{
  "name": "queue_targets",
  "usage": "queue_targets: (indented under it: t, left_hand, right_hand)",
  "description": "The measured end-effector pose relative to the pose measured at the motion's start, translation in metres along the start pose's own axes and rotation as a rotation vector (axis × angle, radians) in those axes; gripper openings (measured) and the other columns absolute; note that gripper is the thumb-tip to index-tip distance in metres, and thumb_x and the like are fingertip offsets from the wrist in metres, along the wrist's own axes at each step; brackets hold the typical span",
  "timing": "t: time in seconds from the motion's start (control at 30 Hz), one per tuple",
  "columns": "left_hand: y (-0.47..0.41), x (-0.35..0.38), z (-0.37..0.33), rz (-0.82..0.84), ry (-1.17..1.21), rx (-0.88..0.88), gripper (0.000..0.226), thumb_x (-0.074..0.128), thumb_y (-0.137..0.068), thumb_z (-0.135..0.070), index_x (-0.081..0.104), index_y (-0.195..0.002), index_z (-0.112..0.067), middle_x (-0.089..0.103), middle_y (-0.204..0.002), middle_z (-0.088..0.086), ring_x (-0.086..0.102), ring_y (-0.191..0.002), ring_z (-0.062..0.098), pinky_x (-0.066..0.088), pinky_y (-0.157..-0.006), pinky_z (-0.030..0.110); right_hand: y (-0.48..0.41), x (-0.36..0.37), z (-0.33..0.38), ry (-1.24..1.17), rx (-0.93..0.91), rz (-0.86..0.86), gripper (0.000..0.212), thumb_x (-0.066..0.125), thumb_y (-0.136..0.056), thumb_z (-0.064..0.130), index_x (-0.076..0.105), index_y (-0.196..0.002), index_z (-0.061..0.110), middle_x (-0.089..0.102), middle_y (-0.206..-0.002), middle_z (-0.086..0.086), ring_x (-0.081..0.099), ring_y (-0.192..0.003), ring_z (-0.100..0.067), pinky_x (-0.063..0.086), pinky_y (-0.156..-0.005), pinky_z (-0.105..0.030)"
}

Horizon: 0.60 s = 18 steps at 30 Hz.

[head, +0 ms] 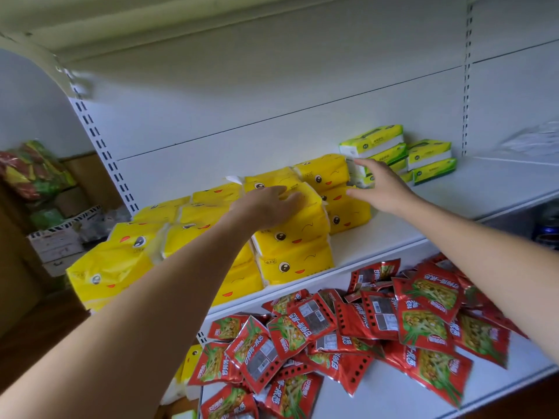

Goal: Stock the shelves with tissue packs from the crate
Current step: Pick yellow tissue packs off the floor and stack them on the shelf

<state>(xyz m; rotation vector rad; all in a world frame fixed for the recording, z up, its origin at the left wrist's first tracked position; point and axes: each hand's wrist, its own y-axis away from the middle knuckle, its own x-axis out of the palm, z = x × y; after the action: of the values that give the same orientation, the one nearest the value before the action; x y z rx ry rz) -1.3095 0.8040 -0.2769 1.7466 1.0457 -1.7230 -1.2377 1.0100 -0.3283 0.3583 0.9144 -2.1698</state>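
Several yellow tissue packs (pixel 295 251) with printed cartoon faces are stacked in rows on the white shelf (pixel 472 195). My left hand (pixel 267 207) rests flat, fingers straight, on top of the front right stack. My right hand (pixel 382 187) reaches with spread fingers toward the far end of the yellow row, its fingertips touching a white-sided pack beside the green and yellow tissue packs (pixel 393 149) at the back. Neither hand holds anything. No crate is in view.
Below, a lower shelf (pixel 393 397) carries a heap of red snack packets (pixel 363 331). Cardboard boxes (pixel 57 243) and bagged goods (pixel 33 167) stand at the left. The upper shelf's right half is bare. A slotted upright (pixel 467 86) divides the bays.
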Motion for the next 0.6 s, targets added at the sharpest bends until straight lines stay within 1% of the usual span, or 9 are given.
queue_targets:
  t: [0.07, 0.17, 0.23, 0.3, 0.37, 0.43, 0.5, 0.57, 0.6]
  left_hand:
    - [0.002, -0.009, 0.007, -0.043, 0.037, 0.007, 0.061, 0.029, -0.095, -0.058, 0.032, -0.146, -0.023, 0.033, -0.151, 0.009, 0.033, -0.137, 0.03, 0.03, -0.109, 0.041]
    - [0.012, -0.025, 0.03, -0.153, 0.078, 0.037, 0.06, 0.03, -0.096, -0.054, 0.034, -0.145, -0.019, 0.037, -0.149, 0.007, 0.033, -0.137, 0.028, 0.028, -0.109, 0.038]
    - [0.025, -0.036, 0.057, -0.23, 0.093, 0.013, 0.059, 0.031, -0.096, -0.053, 0.036, -0.144, -0.019, 0.04, -0.148, 0.007, 0.036, -0.136, 0.027, 0.03, -0.108, 0.037]
    - [0.046, -0.045, 0.093, -0.309, 0.098, -0.04, 0.057, 0.033, -0.096, -0.051, 0.038, -0.143, -0.019, 0.043, -0.145, 0.008, 0.04, -0.133, 0.027, 0.033, -0.105, 0.037]
    - [0.072, -0.053, 0.135, -0.39, 0.117, -0.094, 0.053, 0.035, -0.097, -0.048, 0.039, -0.142, -0.02, 0.048, -0.141, 0.007, 0.046, -0.127, 0.027, 0.037, -0.1, 0.037]
    - [0.101, -0.055, 0.182, -0.484, 0.154, -0.14, 0.049, 0.037, -0.097, -0.044, 0.04, -0.14, -0.019, 0.051, -0.136, 0.009, 0.05, -0.122, 0.027, 0.04, -0.096, 0.038]
    - [0.135, -0.046, 0.235, -0.59, 0.197, -0.205, 0.045, 0.04, -0.097, -0.038, 0.043, -0.137, -0.018, 0.053, -0.131, 0.01, 0.051, -0.119, 0.029, 0.042, -0.093, 0.039]
    - [0.172, -0.024, 0.285, -0.666, 0.231, -0.312, 0.04, 0.042, -0.096, -0.036, 0.047, -0.132, -0.02, 0.056, -0.126, 0.009, 0.053, -0.115, 0.028, 0.042, -0.092, 0.039]
    - [0.19, -0.009, 0.307, -0.675, 0.237, -0.369, 0.038, 0.042, -0.095, -0.034, 0.047, -0.13, -0.02, 0.056, -0.125, 0.008, 0.053, -0.114, 0.028, 0.042, -0.092, 0.039]
  right_hand:
    - [0.002, -0.008, 0.019, 0.005, -0.071, -0.008, 0.061, 0.066, -0.085, 0.021, 0.039, -0.139, 0.02, 0.036, -0.146, -0.003, 0.034, -0.134, -0.019, 0.03, -0.103, -0.028]
    - [0.007, -0.008, 0.055, -0.028, -0.183, -0.01, 0.052, 0.062, -0.088, 0.021, 0.043, -0.136, 0.022, 0.04, -0.143, 0.0, 0.035, -0.134, -0.015, 0.029, -0.102, -0.024]
    - [0.013, 0.002, 0.089, -0.073, -0.266, 0.009, 0.048, 0.06, -0.089, 0.018, 0.044, -0.135, 0.02, 0.043, -0.141, 0.001, 0.037, -0.132, -0.012, 0.029, -0.1, -0.018]
    - [0.024, 0.02, 0.126, -0.135, -0.326, 0.046, 0.047, 0.059, -0.089, 0.016, 0.045, -0.134, 0.018, 0.046, -0.138, 0.001, 0.04, -0.127, -0.009, 0.029, -0.095, -0.01]
    - [0.044, 0.043, 0.163, -0.206, -0.38, 0.101, 0.045, 0.059, -0.09, 0.017, 0.046, -0.133, 0.02, 0.048, -0.134, 0.005, 0.042, -0.124, -0.007, 0.03, -0.091, -0.003]
    - [0.072, 0.074, 0.198, -0.283, -0.446, 0.175, 0.044, 0.06, -0.089, 0.018, 0.045, -0.13, 0.027, 0.049, -0.128, 0.011, 0.044, -0.122, -0.005, 0.031, -0.094, -0.003]
    - [0.107, 0.118, 0.228, -0.355, -0.514, 0.265, 0.042, 0.059, -0.086, 0.024, 0.043, -0.124, 0.032, 0.049, -0.124, 0.014, 0.046, -0.121, -0.004, 0.034, -0.099, -0.009]
    - [0.147, 0.167, 0.25, -0.398, -0.568, 0.373, 0.042, 0.056, -0.084, 0.027, 0.042, -0.123, 0.033, 0.049, -0.124, 0.014, 0.046, -0.121, -0.003, 0.034, -0.102, -0.012]
    - [0.168, 0.192, 0.257, -0.405, -0.593, 0.43, 0.042, 0.055, -0.084, 0.026, 0.042, -0.124, 0.032, 0.048, -0.125, 0.014, 0.045, -0.121, 0.0, 0.033, -0.101, -0.011]
